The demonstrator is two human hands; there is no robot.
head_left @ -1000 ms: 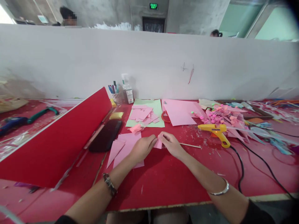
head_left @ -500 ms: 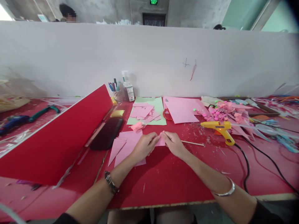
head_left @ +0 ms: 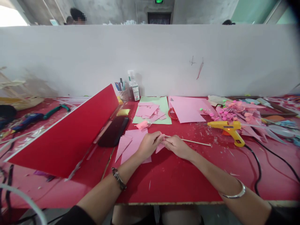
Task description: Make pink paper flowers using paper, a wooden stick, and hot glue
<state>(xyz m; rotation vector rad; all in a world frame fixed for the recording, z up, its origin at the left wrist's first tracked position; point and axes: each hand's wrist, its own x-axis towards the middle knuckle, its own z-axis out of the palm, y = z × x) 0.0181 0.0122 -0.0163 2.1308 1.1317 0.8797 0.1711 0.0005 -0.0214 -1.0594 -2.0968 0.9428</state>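
My left hand (head_left: pixel 148 144) and my right hand (head_left: pixel 177 146) are meeting fingertip to fingertip over the middle of a red table (head_left: pixel 178 181). Both are pinching a small pink paper piece (head_left: pixel 159 147), with the fingers closed down on it. The piece is sitting between the two hands, one corner pointing down towards the tabletop. A thin wooden stick (head_left: pixel 192 142) is lying on the table and running from my fingertips out to the right; I cannot tell whether I am touching it. A dark beaded bracelet (head_left: pixel 118 178) is circling my left wrist and a silver bangle (head_left: pixel 234 194) my right.

Just beside my left hand, a stack of pink paper triangles (head_left: pixel 130 144) is lying flat, and beyond it a black pouch (head_left: pixel 113 131) is resting against a tilted red board (head_left: pixel 67 134). Further back, a green sheet (head_left: pixel 162 104) is carrying loose pink scraps (head_left: pixel 148 111), with a large pink sheet (head_left: pixel 187 109) next to it. To the right, well apart from my hands, a yellow glue gun (head_left: pixel 228 127) is lying on its side. A cup of pens (head_left: pixel 122 90) is standing against the white partition (head_left: pixel 164 56) at the back
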